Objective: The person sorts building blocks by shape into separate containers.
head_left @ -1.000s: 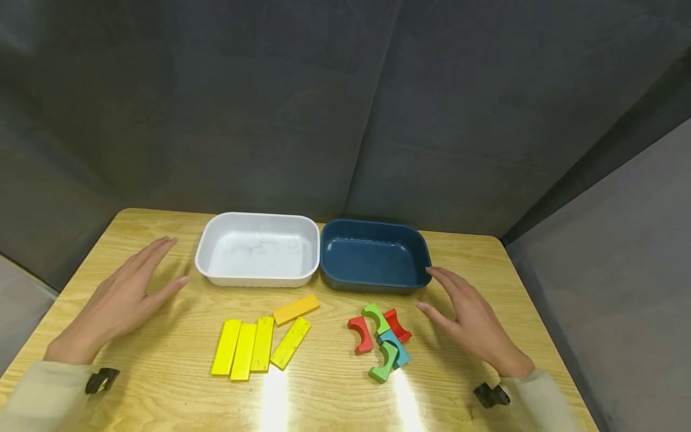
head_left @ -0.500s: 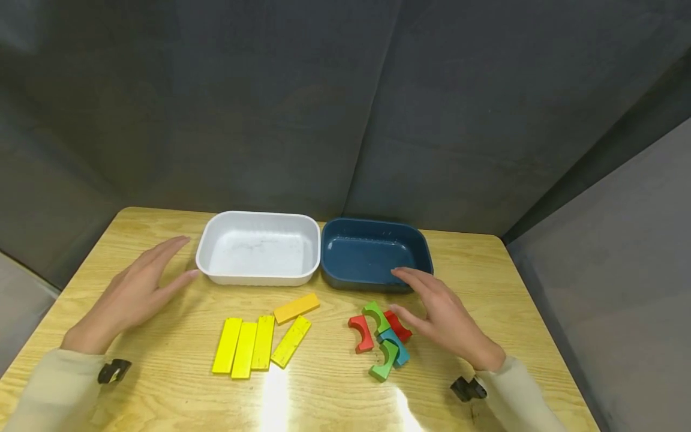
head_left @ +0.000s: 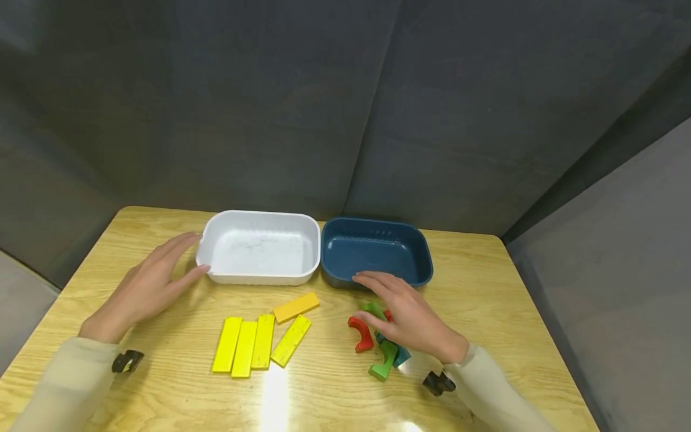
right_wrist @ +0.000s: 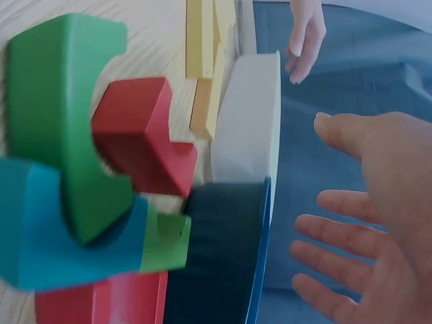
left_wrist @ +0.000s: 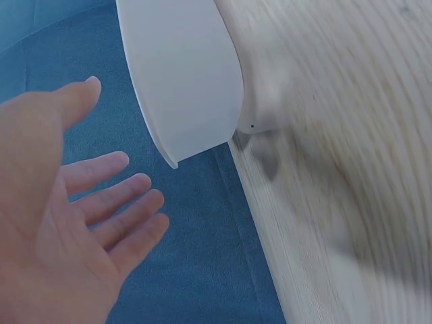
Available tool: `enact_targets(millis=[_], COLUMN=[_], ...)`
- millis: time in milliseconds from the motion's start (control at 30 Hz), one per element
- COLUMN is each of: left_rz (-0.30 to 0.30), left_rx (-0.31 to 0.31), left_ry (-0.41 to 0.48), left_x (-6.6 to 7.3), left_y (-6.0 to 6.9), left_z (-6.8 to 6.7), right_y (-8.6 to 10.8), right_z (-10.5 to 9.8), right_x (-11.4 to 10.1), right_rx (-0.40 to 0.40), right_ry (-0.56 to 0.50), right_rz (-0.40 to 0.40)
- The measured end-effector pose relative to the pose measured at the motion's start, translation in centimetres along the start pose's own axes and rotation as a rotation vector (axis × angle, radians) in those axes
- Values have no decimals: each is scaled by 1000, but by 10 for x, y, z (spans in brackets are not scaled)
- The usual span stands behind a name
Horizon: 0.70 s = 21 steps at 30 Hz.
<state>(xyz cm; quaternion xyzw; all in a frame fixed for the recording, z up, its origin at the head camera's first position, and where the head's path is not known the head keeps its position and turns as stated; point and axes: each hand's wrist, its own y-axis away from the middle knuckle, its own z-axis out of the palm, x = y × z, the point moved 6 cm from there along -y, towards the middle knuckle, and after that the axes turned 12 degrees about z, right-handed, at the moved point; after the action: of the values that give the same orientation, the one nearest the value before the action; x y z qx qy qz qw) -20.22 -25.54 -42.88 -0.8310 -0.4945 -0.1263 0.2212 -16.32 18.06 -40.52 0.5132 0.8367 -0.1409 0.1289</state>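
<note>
- The arches (head_left: 367,339) lie grouped at right on the table (head_left: 475,288).
- The right hand (head_left: 406,313) hovers over them, its fingers extended and thumb apart.
- The blue tray (head_left: 373,255) stands on their far side; the white tray (head_left: 261,255) is just left of it.
- The left hand (head_left: 151,288) is beside the white tray's left end, fingers also extended.
- Nearer, at left, lie yellow bars (head_left: 244,349) and one orange bar (head_left: 296,307).

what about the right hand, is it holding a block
No, the right wrist view shows the right hand with its palm bare and nothing in its grasp.
</note>
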Motion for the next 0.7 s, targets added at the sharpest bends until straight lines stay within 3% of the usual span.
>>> enact_targets(millis=[700], left_rz=[-23], left_rx=[-23], left_ry=[31], left_x=[1], left_y=[-13], left_z=[8], right_y=[-24], right_z=[37], right_x=[-47], right_rx=[-145], right_ry=[-45], right_rz=[-144])
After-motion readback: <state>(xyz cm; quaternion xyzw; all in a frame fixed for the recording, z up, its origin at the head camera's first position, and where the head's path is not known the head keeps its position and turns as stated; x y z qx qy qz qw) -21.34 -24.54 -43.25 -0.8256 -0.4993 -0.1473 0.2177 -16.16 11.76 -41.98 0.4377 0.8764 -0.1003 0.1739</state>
